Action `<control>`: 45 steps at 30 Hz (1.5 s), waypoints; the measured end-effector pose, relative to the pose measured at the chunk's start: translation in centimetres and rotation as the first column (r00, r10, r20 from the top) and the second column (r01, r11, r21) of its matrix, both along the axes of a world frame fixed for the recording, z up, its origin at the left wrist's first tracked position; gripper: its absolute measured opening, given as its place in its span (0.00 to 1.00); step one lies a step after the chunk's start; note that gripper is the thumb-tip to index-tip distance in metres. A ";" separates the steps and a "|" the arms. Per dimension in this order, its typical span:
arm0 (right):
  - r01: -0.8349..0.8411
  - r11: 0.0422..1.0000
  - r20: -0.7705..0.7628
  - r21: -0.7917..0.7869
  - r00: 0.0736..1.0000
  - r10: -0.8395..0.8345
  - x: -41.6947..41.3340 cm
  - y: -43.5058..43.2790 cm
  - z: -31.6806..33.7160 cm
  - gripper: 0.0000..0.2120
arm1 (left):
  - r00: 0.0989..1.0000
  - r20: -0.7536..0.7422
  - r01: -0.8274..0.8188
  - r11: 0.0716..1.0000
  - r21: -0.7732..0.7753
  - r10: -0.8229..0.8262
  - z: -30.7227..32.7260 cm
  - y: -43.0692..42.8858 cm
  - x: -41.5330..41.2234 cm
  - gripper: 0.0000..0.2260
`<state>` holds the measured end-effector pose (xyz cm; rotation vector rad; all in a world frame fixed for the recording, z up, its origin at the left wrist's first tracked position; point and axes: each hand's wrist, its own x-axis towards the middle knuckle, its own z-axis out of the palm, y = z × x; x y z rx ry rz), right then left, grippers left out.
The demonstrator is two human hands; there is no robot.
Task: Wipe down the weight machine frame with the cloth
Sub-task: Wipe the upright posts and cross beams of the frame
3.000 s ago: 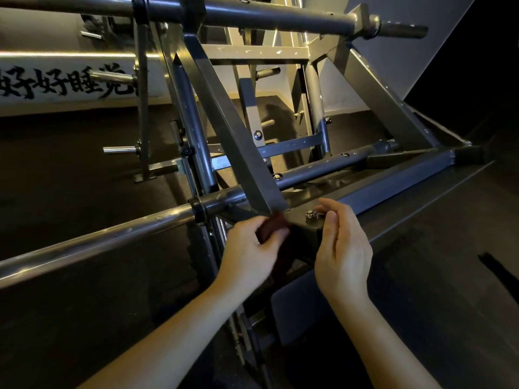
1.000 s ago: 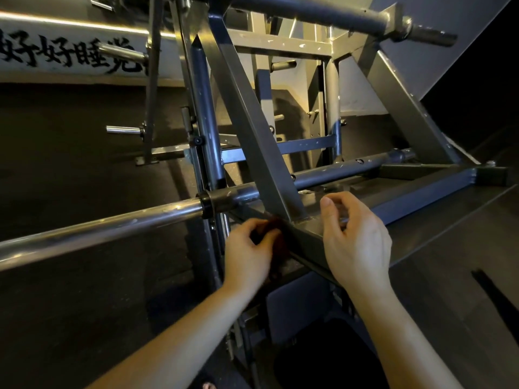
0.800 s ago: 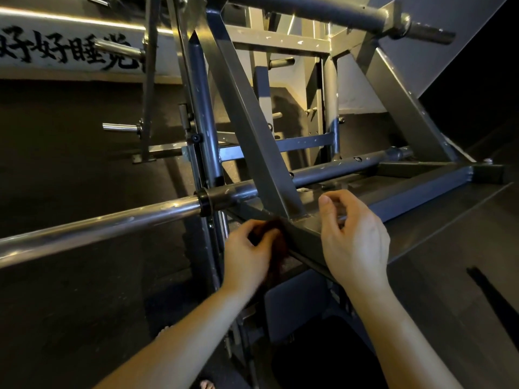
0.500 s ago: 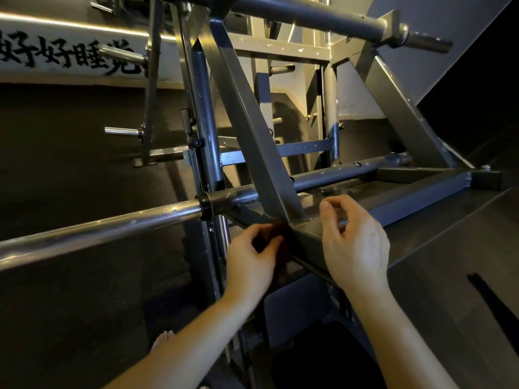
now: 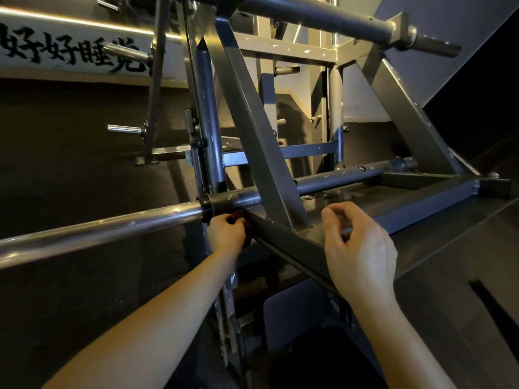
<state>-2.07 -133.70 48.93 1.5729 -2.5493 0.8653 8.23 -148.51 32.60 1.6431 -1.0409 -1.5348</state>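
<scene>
The grey steel weight machine frame (image 5: 261, 153) fills the view, with a slanted square beam meeting a low horizontal beam. My left hand (image 5: 226, 234) grips a small dark red cloth (image 5: 237, 216) and holds it against the left side of the low beam, just under the round bar's black collar. Most of the cloth is hidden by my fingers. My right hand (image 5: 356, 248) hovers over the weld joint on the right with its fingers curled and nothing visible in them.
A long chrome bar (image 5: 98, 231) runs out to the left at hand height. Another thick bar (image 5: 337, 21) crosses overhead. Plate pegs (image 5: 125, 129) stick out at the back left. Dark rubber floor lies all around, and a white wall with black characters (image 5: 73, 51) stands behind.
My left hand has slid the cloth up and to the left along the low beam, toward the bar's collar. My right hand has stayed near the joint.
</scene>
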 end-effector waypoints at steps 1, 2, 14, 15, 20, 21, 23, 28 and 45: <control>-0.003 1.000 0.003 -0.005 1.000 0.003 0.0 0.0 0.0 0.12 | 1.000 0.001 0.011 1.000 0.001 -0.011 0.1 0.0 0.1 0.05; -0.005 1.000 0.002 -0.015 1.000 0.005 0.0 0.1 -0.1 0.12 | 1.000 -0.015 0.026 0.999 -0.037 -0.027 0.2 0.6 0.2 0.06; -0.012 1.000 -0.008 -0.028 1.000 0.012 0.0 0.1 -0.3 0.12 | 0.982 0.160 0.122 0.986 -0.114 -0.103 -0.4 -1.3 0.3 0.05; -0.010 1.000 -0.012 -0.029 1.000 0.010 0.0 0.1 -0.2 0.12 | 0.984 0.144 0.124 0.986 -0.114 -0.107 -0.2 -0.8 0.4 0.06; -0.006 0.997 -0.034 -0.071 0.999 0.004 0.2 0.2 -0.2 0.06 | 0.951 -0.076 0.269 0.925 -0.269 -0.299 2.2 3.4 2.9 0.09; -0.011 0.996 -0.033 -0.083 0.999 0.008 0.1 0.2 -0.3 0.06 | 0.931 -0.078 0.322 0.902 -0.287 -0.357 2.9 3.6 3.5 0.09; -0.019 0.996 -0.020 -0.090 1.000 0.017 0.0 0.3 -0.4 0.08 | 0.903 -0.057 0.391 0.870 -0.300 -0.425 4.3 3.8 4.4 0.09; -0.105 0.982 -0.092 -0.156 0.992 0.092 0.8 1.2 0.2 0.09 | 0.925 -0.063 0.347 0.901 -0.260 -0.374 7.3 4.2 6.6 0.08; 0.172 0.984 0.893 -0.046 0.449 -0.036 11.8 -9.7 -12.7 0.16 | 0.696 0.044 0.716 0.690 -0.109 -0.716 7.1 -8.2 10.7 0.06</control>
